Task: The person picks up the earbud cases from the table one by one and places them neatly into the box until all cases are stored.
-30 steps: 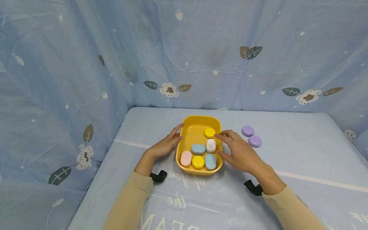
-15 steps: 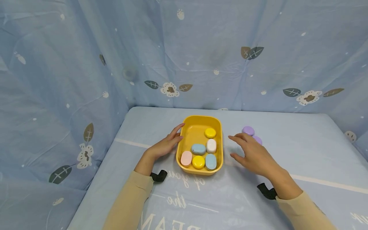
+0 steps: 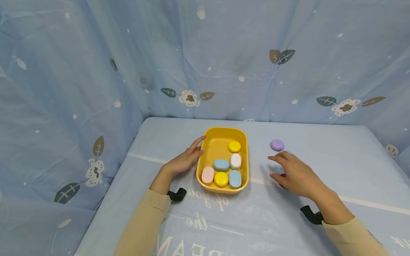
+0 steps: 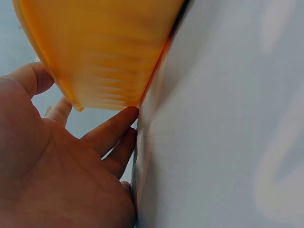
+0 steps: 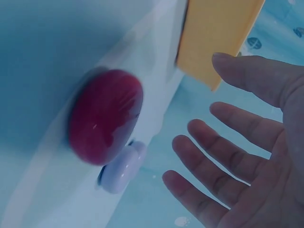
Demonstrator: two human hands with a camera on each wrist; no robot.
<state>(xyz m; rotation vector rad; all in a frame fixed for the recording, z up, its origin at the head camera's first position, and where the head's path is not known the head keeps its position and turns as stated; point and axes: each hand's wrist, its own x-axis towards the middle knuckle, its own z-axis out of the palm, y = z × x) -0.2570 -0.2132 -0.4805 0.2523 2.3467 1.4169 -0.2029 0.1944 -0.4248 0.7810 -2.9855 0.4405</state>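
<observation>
My left hand (image 3: 183, 161) rests at the left side of a yellow rectangular tray (image 3: 224, 131); in the left wrist view its fingertips (image 4: 127, 114) touch the tray's wall and rim. Inside the tray lie several small rounded cases: a pink one (image 3: 207, 175), two light blue ones, a white one (image 3: 235, 161) and two yellow ones. Over the sheet to the right, my right hand (image 3: 299, 176) has its fingers spread and holds nothing. Below it lies a glossy dark red oval case (image 5: 105, 116), mostly hidden by the hand in the head view.
Two round purple cases lie beyond my right hand, the farther one (image 3: 277, 144) in full view and the nearer one (image 3: 285, 152) mostly covered. A pale blue printed sheet (image 3: 205, 213) covers the table, and a patterned curtain (image 3: 224, 64) hangs behind and at the left.
My right hand has moved from the tray's right rim rightward, over the dark red case, now covering most of the nearer purple case. My left hand and the tray have stayed put.
</observation>
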